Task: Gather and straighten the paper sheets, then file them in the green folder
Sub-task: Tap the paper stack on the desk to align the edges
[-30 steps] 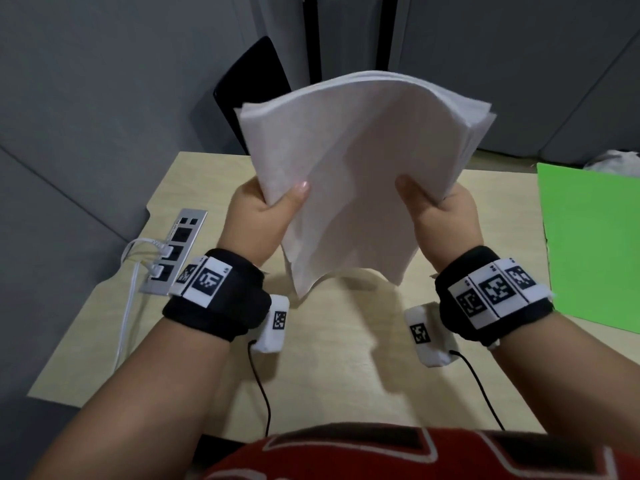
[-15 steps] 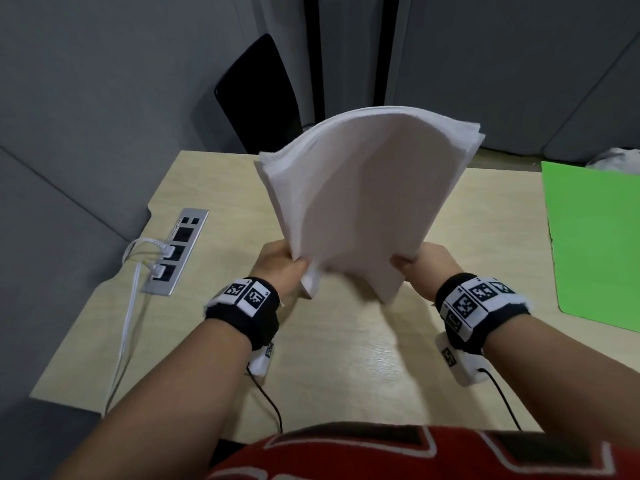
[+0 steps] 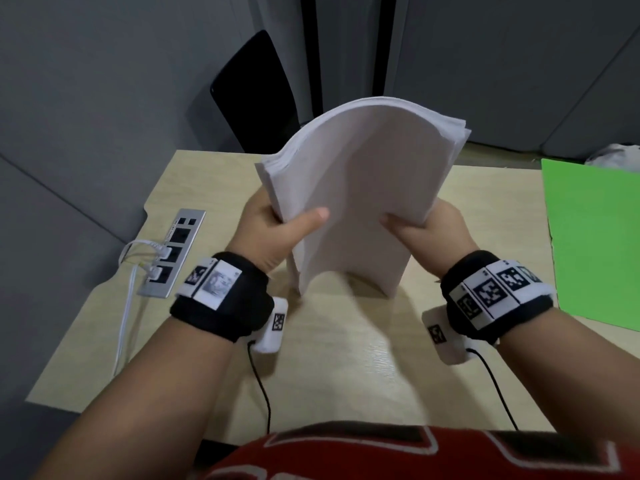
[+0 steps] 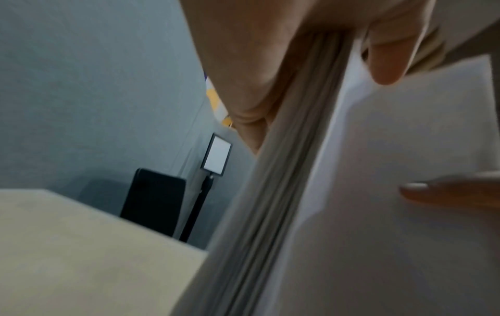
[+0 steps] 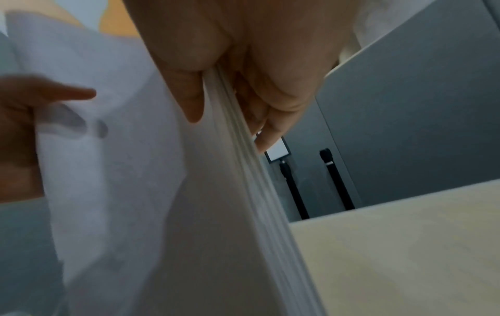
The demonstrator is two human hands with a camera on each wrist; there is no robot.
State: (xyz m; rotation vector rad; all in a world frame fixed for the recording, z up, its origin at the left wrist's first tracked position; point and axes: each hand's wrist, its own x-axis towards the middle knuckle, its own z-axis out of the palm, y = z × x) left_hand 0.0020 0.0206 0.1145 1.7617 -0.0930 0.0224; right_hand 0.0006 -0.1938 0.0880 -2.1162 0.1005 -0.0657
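Note:
A thick stack of white paper sheets (image 3: 353,199) stands upright over the middle of the wooden table (image 3: 346,368), its top curling away from me and its bottom edge blurred just above the tabletop. My left hand (image 3: 273,233) grips the stack's left edge, thumb on the near face. My right hand (image 3: 429,230) grips the right edge the same way. The left wrist view shows the sheet edges (image 4: 295,171) pinched between thumb and fingers; the right wrist view shows the stack edge (image 5: 243,162) held likewise. The green folder (image 3: 595,237) lies flat at the table's right side.
A metal socket panel (image 3: 173,251) with white cables plugged in sits in the table's left part. A black chair back (image 3: 256,88) stands behind the far edge. Grey partition walls surround the table. Something white and crumpled (image 3: 616,155) lies beyond the folder.
The stack dropped towards the table half a second ago with both hands low on it; now the hands sit higher on the side edges and the sheets look more evenly aligned.

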